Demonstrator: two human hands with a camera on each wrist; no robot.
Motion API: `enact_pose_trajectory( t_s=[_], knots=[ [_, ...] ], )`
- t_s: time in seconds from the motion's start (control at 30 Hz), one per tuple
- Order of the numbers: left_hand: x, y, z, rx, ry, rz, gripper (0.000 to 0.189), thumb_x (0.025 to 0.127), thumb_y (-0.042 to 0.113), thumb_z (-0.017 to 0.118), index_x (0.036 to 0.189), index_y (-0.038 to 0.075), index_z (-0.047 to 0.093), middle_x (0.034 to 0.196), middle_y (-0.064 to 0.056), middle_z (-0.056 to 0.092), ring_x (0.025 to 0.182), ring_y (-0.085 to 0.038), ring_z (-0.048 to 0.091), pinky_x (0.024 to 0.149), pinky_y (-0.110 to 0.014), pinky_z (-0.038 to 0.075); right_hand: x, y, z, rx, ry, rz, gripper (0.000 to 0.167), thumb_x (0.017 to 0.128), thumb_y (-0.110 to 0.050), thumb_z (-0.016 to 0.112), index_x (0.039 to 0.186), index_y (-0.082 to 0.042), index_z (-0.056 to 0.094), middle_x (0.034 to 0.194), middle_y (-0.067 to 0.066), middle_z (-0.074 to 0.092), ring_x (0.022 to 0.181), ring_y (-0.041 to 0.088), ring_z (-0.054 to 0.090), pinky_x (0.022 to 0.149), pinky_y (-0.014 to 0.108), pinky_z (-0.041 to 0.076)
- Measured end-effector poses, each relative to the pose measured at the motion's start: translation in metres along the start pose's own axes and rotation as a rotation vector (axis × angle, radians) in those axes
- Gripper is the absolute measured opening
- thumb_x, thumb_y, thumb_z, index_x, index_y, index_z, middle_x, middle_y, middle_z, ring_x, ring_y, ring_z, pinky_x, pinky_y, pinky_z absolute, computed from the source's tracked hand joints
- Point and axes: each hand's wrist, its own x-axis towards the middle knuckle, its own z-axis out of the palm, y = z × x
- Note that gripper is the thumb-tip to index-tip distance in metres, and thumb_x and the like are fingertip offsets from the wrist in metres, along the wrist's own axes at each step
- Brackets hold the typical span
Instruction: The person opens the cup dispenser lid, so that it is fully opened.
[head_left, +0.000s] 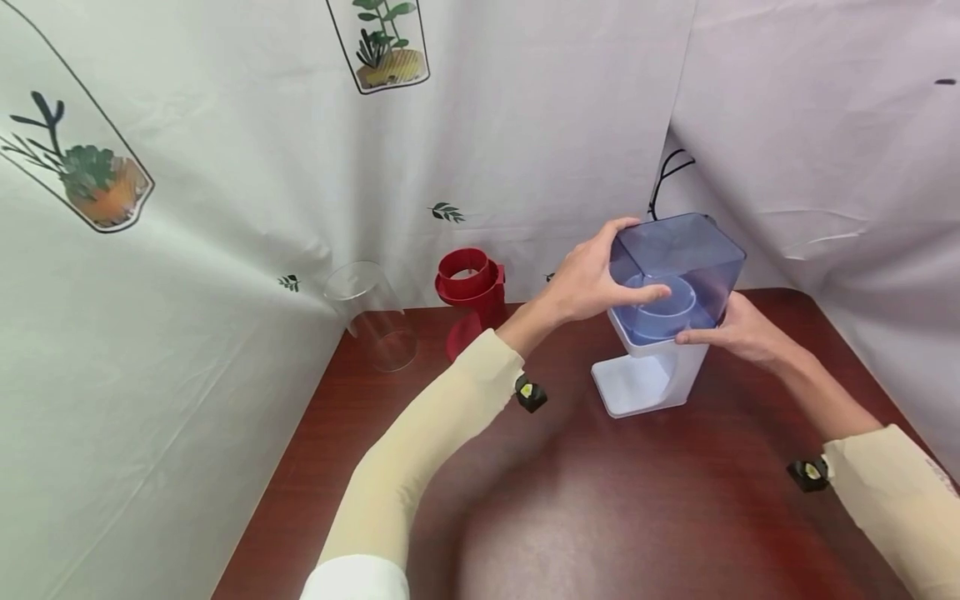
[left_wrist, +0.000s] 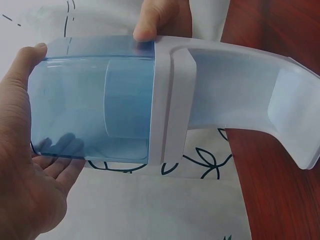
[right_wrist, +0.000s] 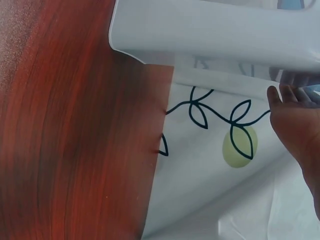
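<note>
A translucent blue box-shaped container [head_left: 660, 250] sits on top of a white stand [head_left: 633, 385] with a flat foot. Inside it shows a round blue part. My left hand [head_left: 592, 275] grips the container near its top, thumb across one side and fingers round the other, as the left wrist view also shows. Lower down, my right hand [head_left: 750, 329] holds the container's right side, its thumb [left_wrist: 146, 27] at the seam where blue meets white. In the right wrist view the right hand [right_wrist: 300, 120] reaches up behind the white body [right_wrist: 210, 30], its fingertips partly in shadow.
A red plastic part [head_left: 472, 287] with a round collar stands at the back of the dark red wooden table [head_left: 600, 517]. Left of it is a clear cylinder [head_left: 381, 325]. White printed cloth [head_left: 525, 125] hangs behind the table. A black cable [head_left: 660, 183] shows behind the container.
</note>
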Motion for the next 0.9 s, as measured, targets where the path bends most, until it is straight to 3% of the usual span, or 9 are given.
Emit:
enact_pose_trajectory(
  t_s=[0.13,0.37,0.63,0.9],
  knots=[
    [-0.004,0.001,-0.002,-0.008,-0.009,-0.01,0.1,0.081,0.058,0.086,0.16,0.024,0.036,0.129,0.004,0.062,0.109,-0.008,0.059,0.085,-0.024,0.053,0.0,-0.001,0.001,0.011,-0.018,-0.02,0.081,0.083,0.007,0.086,0.152,-0.005,0.045,0.128,-0.01,0.063,0.111,0.007,0.061,0.092,0.013,0.049],
    [-0.008,0.001,-0.003,-0.032,-0.01,-0.008,0.099,0.081,0.057,0.087,0.159,0.025,0.036,0.125,0.005,0.063,0.107,-0.007,0.06,0.084,-0.025,0.054,0.0,-0.002,0.005,0.054,-0.043,-0.007,0.096,0.082,0.009,0.085,0.16,-0.017,0.035,0.139,-0.008,0.055,0.118,0.007,0.059,0.094,0.014,0.05],
    [-0.011,-0.001,-0.002,-0.06,0.001,0.004,0.099,0.081,0.055,0.088,0.159,0.024,0.036,0.122,0.005,0.064,0.106,-0.007,0.061,0.084,-0.024,0.054,0.001,0.0,0.007,0.116,-0.066,-0.069,0.08,0.083,0.013,0.083,0.151,-0.01,0.047,0.129,-0.005,0.066,0.11,0.01,0.065,0.093,0.016,0.051],
    [-0.014,-0.003,0.001,-0.108,0.006,0.018,0.097,0.082,0.051,0.087,0.159,0.024,0.035,0.13,0.003,0.061,0.11,-0.009,0.059,0.085,-0.023,0.055,0.0,0.004,0.008,0.159,-0.081,-0.097,0.083,0.083,0.016,0.08,0.153,-0.011,0.045,0.131,-0.003,0.064,0.11,0.012,0.066,0.093,0.018,0.054]
  ],
)
